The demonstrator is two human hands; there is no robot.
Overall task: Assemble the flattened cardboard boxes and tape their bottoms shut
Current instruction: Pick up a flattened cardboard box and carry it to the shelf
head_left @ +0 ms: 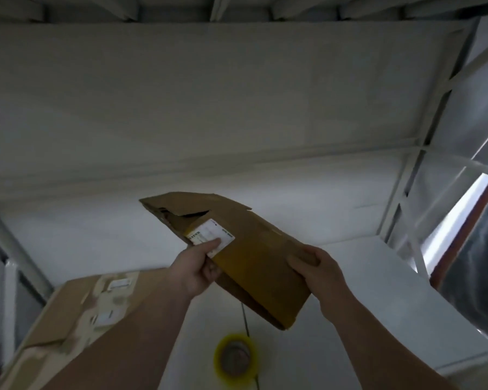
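I hold a flattened brown cardboard box [254,249] up in the air above the white table [364,291], its long axis slanting from upper left to lower right. A white shipping label [213,235] is stuck on its upper face. My left hand [197,266] grips the box's left edge, thumb pressed on the label. My right hand [319,268] grips the right edge with the thumb on top. The far end of the box gapes a little, showing a dark slit. A roll of yellow tape [235,360] lies flat on the table below the box.
A large cardboard box [76,313] with white labels and old tape marks sits on the table at the left. A white metal shelf frame [406,192] rises at the right and a shelf board spans overhead. Plastic-wrapped goods stand at the far right.
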